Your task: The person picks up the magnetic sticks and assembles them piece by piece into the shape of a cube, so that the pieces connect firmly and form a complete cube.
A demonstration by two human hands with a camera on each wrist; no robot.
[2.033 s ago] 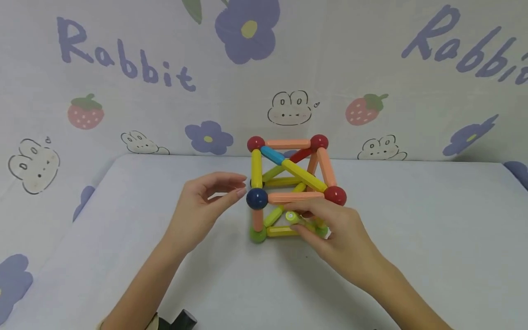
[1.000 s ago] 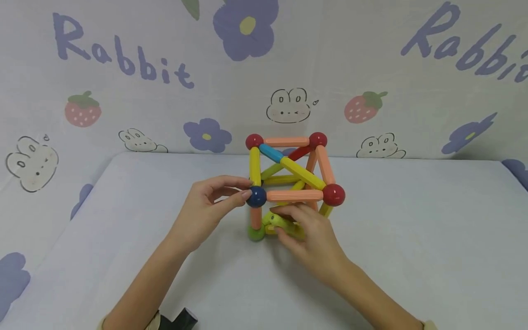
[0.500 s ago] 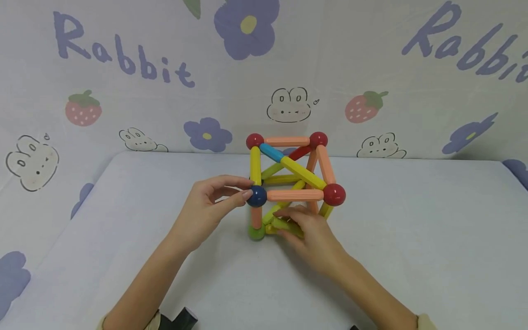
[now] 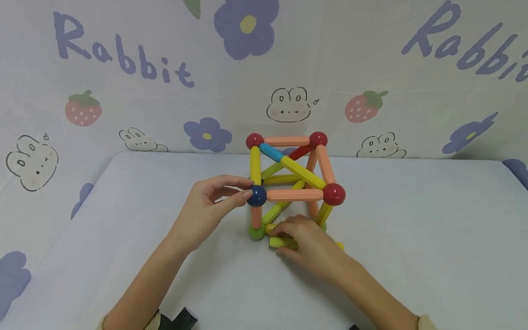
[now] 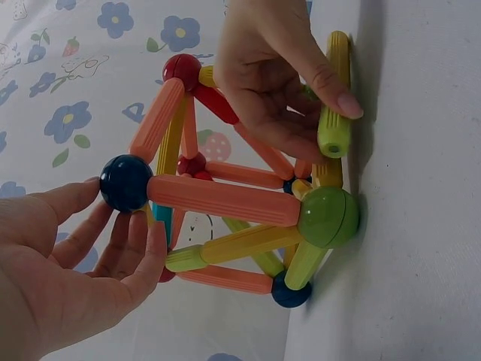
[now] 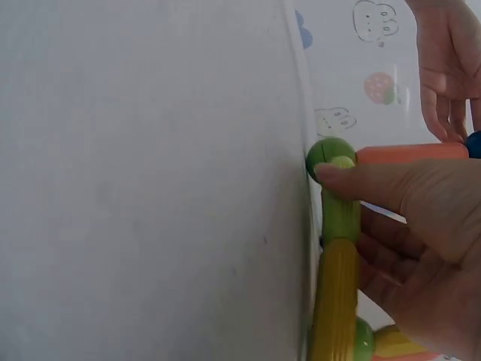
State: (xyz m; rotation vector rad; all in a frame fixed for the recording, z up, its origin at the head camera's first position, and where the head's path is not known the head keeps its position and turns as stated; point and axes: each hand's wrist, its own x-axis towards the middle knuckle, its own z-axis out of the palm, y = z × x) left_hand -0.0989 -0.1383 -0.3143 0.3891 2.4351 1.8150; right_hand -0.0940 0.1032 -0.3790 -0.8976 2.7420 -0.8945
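A cube-like frame of coloured sticks, among them an orange stick (image 4: 294,195), and balls stands on the white table. My left hand (image 4: 206,206) pinches the dark blue ball (image 4: 258,196) at its near left upper corner, thumb and fingertips on the ball. Low in front of the frame, my right hand (image 4: 311,243) holds a green-and-yellow stick (image 6: 340,210), a green piece end to end with a yellow one. It lies roughly along the bottom front edge, beside the green ball (image 5: 328,216). My right fingers hide the stick's middle in the head view.
A red ball (image 4: 334,195) tops the near right corner, and a blue-and-yellow diagonal (image 4: 303,173) crosses the frame's top. Behind the table (image 4: 123,256) hangs a printed cloth (image 4: 165,105). A black object (image 4: 184,318) sits by my left sleeve.
My left hand has moved right and taken hold of the blue ball. My right hand has moved left, then down towards me, lowering the green-and-yellow stick in front of the frame.
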